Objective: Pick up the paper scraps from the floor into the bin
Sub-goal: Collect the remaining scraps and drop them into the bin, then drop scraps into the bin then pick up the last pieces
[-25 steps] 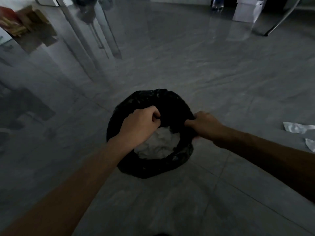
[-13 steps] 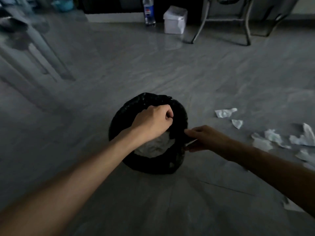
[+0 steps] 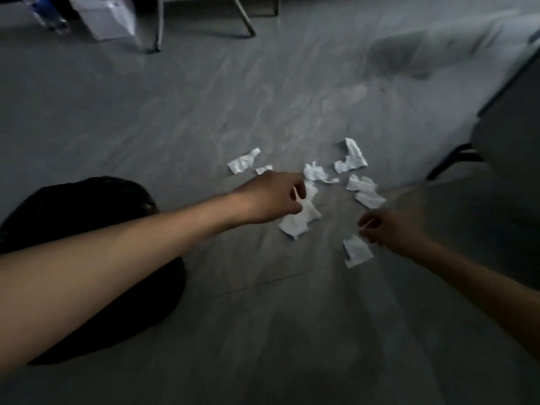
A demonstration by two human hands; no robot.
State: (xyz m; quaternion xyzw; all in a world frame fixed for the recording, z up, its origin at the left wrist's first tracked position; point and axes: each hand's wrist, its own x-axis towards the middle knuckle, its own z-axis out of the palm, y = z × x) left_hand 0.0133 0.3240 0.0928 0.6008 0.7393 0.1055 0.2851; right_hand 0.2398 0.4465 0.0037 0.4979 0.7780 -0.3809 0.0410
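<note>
Presently, paper scraps [image 3: 298, 223] scattered on floor [image 3: 263, 331], right of bin [image 3: 87, 197]. Left hand [image 3: 271, 197] extended over pile, fingers curled for pinch; contact unclear. Right hand [image 3: 388, 229] half-curled beside near scrap [image 3: 356, 251]; grasp cannot be told.

Crumpled paper on polished stone-look tile

We see white paper scraps [image 3: 298, 222], creased and matt, lying on a grey floor [image 3: 204, 112] of smooth tile with marble-like veining and a soft sheen. The bin [image 3: 87, 194] wears a black plastic liner, wrinkled and faintly glossy. Far back, thin chair legs [image 3: 159, 24] look like metal, and a white box [image 3: 108, 16] looks like matt cardboard.
</note>
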